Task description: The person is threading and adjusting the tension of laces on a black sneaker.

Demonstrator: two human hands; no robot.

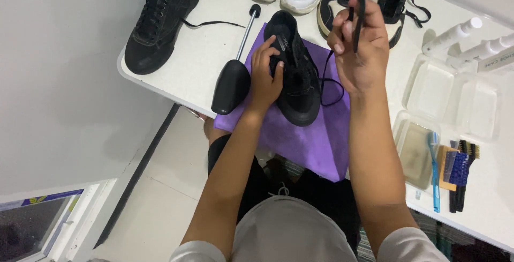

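Two hands work one black shoe (pixel 294 74) on our purple cloth (pixel 316 139).

Our left hand (pixel 266 74) is clamped over the shoe's side, toe towards us, long axis running away. Our right hand (pixel 360 47), raised just right of it, pinches the lace (pixel 357 18) taut. A shoe tree (pixel 231 82) lies left; the table edge (pixel 160 93) is near, with brushes (pixel 459 168) well right.

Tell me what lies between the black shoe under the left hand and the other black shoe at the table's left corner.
In the head view, a black shoe tree with a metal rod lies between them, partly on the purple cloth.
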